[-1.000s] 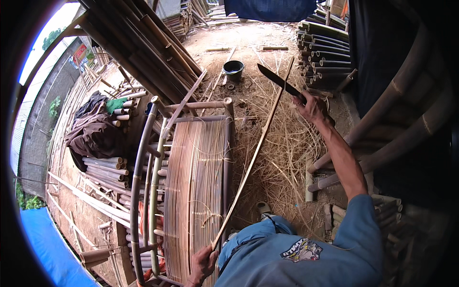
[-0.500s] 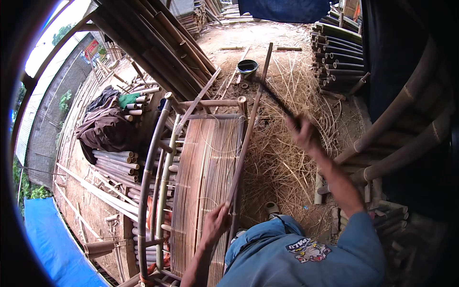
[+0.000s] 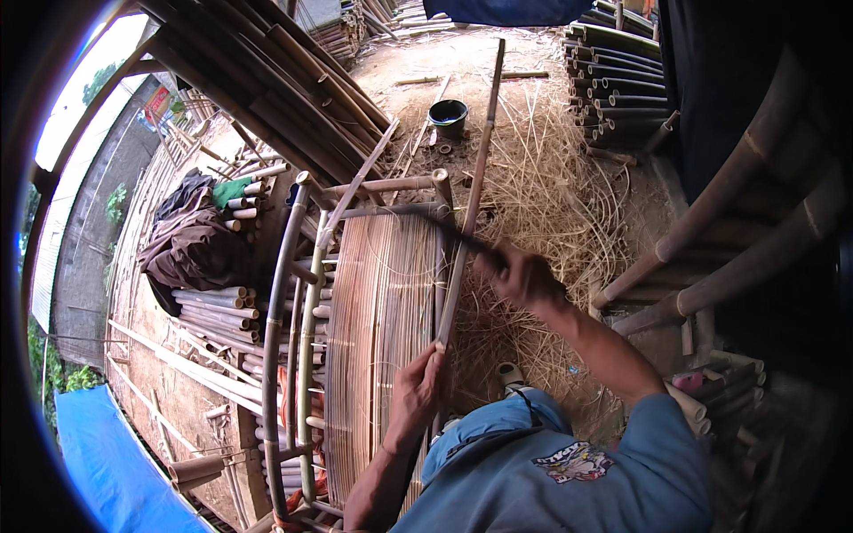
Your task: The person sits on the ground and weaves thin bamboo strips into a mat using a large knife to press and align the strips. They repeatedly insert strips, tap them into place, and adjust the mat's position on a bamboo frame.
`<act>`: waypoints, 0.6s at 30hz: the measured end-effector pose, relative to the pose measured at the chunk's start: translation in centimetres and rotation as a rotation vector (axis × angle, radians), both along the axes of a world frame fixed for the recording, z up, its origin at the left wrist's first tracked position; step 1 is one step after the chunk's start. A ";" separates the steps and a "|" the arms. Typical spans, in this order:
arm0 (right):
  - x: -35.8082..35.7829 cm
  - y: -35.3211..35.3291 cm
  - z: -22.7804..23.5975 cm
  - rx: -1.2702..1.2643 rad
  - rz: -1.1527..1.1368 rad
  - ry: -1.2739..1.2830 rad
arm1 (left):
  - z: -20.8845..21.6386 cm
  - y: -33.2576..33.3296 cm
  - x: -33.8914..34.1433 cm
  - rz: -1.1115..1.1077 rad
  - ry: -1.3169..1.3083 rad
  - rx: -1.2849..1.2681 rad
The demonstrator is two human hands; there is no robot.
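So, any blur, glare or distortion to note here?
Head view: motion blur smears the knife and softens the right hand, while the left hand looks sharper; same view, the sky at upper left is blown out; same view, the dark sheet at right sinks into shadow, and fisheye distortion seems to bow the bamboo poles nearby.
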State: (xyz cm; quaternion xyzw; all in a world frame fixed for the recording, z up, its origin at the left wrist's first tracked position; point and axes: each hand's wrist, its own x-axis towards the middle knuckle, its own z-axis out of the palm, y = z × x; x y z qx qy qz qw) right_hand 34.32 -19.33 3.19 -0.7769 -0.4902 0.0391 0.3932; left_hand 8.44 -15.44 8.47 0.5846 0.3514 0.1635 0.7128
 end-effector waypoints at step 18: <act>8.1 -2.1 2.3 -0.001 -0.086 -0.045 | -1.0 -3.7 -10.7 -0.096 0.168 -0.039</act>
